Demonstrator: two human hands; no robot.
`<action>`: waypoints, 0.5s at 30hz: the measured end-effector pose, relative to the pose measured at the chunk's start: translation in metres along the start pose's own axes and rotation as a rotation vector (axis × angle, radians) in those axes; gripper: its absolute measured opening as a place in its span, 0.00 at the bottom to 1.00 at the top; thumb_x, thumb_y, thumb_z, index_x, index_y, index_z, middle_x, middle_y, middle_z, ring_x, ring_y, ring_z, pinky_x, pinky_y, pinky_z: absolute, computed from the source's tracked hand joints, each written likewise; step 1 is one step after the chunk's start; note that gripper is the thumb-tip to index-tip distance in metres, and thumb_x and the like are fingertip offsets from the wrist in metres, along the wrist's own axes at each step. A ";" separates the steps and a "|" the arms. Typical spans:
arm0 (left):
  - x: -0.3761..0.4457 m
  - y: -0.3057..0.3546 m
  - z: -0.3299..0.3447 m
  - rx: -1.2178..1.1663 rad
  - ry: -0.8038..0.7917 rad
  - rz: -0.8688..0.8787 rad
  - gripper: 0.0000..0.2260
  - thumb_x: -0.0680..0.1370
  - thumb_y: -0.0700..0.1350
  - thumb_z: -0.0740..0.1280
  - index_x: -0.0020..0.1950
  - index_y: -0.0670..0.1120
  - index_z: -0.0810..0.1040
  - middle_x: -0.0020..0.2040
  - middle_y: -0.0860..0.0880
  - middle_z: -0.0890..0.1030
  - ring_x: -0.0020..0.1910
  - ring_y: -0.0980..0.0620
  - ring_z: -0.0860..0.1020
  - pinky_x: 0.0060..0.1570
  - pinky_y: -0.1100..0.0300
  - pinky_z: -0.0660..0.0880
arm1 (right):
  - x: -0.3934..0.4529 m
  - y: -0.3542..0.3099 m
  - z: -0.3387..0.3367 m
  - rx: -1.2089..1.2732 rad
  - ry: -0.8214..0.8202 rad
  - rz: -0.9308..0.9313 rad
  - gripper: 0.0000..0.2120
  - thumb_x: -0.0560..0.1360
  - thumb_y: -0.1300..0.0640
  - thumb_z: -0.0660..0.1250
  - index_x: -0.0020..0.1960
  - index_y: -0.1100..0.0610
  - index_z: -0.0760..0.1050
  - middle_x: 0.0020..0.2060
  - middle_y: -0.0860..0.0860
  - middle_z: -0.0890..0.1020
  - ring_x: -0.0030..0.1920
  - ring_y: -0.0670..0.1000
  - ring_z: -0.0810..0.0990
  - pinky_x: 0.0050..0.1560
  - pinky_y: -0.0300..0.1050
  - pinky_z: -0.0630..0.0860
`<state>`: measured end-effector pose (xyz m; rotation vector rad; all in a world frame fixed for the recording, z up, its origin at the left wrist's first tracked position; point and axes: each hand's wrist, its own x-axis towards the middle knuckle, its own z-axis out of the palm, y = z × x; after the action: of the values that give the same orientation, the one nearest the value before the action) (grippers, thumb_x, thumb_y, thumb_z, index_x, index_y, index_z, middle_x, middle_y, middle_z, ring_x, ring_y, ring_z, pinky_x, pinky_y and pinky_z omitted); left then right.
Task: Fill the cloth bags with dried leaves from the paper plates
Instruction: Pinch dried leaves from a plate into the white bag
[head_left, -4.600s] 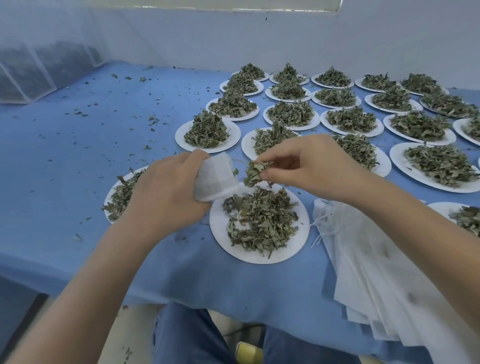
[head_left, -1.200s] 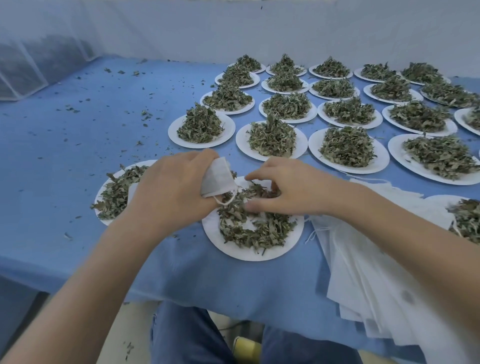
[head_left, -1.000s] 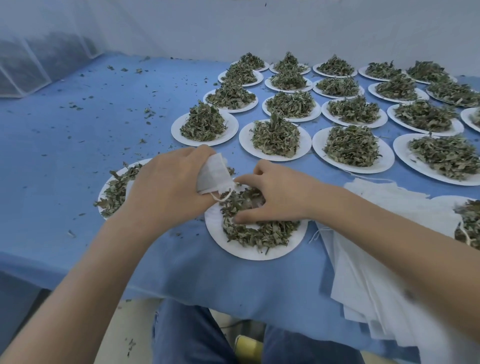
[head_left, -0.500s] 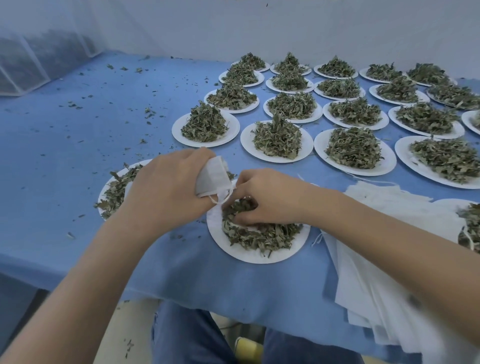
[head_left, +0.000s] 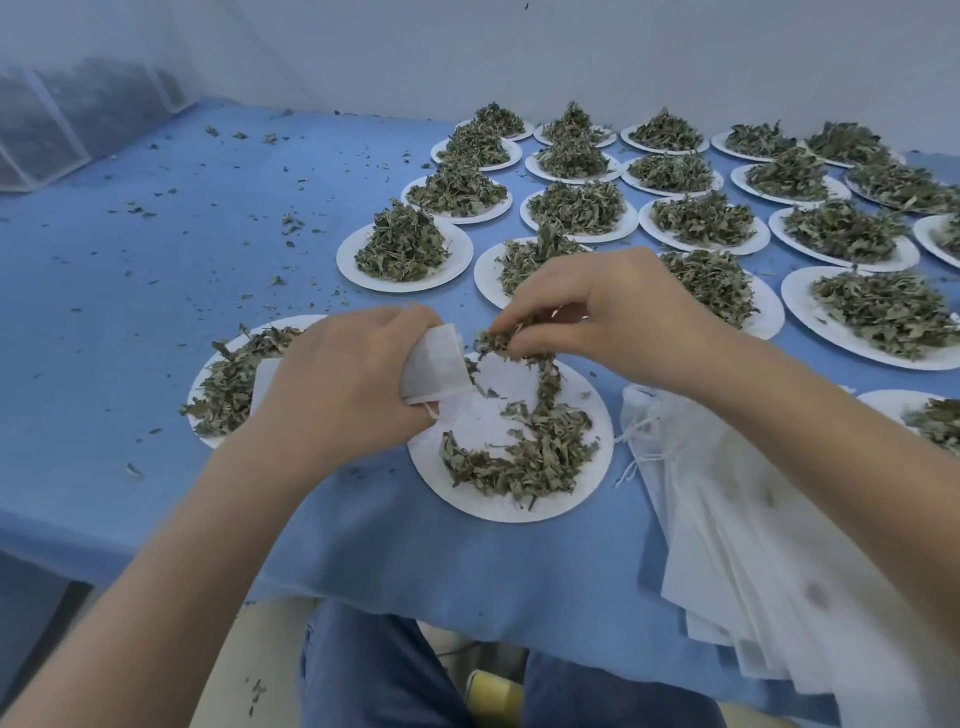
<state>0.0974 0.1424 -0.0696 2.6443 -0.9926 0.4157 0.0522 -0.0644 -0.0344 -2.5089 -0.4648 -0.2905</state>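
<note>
Small white cloth bag (head_left: 435, 368) above half-emptied paper plate (head_left: 582, 499), crumbly green-grey dried leaves (head_left: 524, 457) ringing it

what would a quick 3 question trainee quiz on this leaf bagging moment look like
1. True or false: the left hand grips a white cloth bag.
2. What does the right hand pinch in its fingers? A) a drawstring B) a clump of dried leaves C) an empty plate
3. Fill in: the stack of empty bags lies to the ___ of the near plate.

Key:
1. True.
2. B; the dried leaves hang over the near plate, close to the bag.
3. Right, draped over the edge of the blue table.
</note>
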 end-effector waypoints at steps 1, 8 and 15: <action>0.001 0.002 0.000 0.002 0.004 0.010 0.20 0.68 0.51 0.71 0.58 0.50 0.74 0.50 0.51 0.79 0.50 0.46 0.75 0.39 0.58 0.64 | 0.000 -0.002 0.001 -0.014 -0.009 -0.013 0.08 0.69 0.56 0.74 0.49 0.52 0.84 0.44 0.50 0.84 0.41 0.44 0.79 0.48 0.42 0.75; 0.004 0.018 0.002 -0.001 0.023 0.053 0.18 0.68 0.51 0.69 0.55 0.47 0.74 0.44 0.51 0.77 0.43 0.46 0.74 0.36 0.57 0.59 | 0.001 -0.010 0.017 0.114 0.016 -0.035 0.11 0.69 0.60 0.74 0.51 0.52 0.83 0.41 0.45 0.83 0.41 0.43 0.80 0.50 0.43 0.77; 0.005 0.020 -0.004 -0.049 0.042 0.005 0.17 0.68 0.53 0.67 0.53 0.46 0.72 0.40 0.55 0.69 0.39 0.48 0.70 0.33 0.57 0.58 | -0.004 -0.008 0.018 0.491 -0.057 0.084 0.17 0.71 0.69 0.70 0.51 0.49 0.79 0.48 0.46 0.83 0.49 0.43 0.82 0.50 0.42 0.80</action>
<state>0.0874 0.1267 -0.0607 2.5791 -0.9842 0.4407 0.0476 -0.0489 -0.0467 -2.0528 -0.3957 -0.0599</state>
